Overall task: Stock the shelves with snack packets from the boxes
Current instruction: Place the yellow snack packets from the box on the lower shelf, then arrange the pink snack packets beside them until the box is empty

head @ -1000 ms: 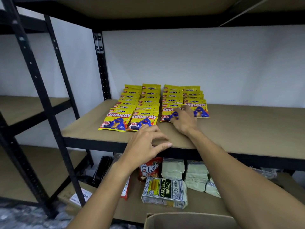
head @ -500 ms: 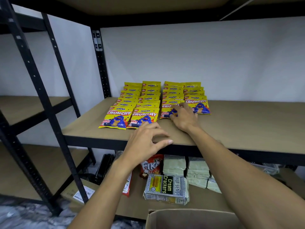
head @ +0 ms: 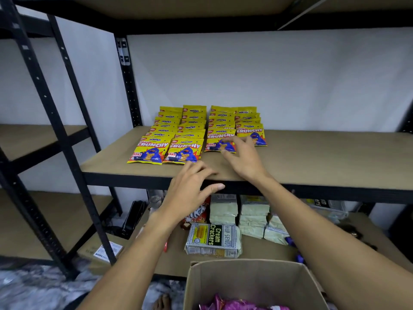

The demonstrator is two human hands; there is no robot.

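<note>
Several yellow "Crunchy" snack packets lie in overlapping rows on the middle shelf board. My right hand rests on the board with spread fingers, its fingertips touching the lower edge of the third row's front packet without gripping it. My left hand hovers at the shelf's front edge, just below the second row, fingers apart and holding nothing. An open cardboard box sits at the bottom of the view with purple snack packets inside.
On the lower shelf lie a cream crackers pack, stacked pale green packs and a red snack bag. Black steel uprights stand to the left. The right part of the middle board is bare.
My right hand has drawn back a little from the front packet toward me. The view has tilted down, showing more of the box. My left hand has barely moved.
</note>
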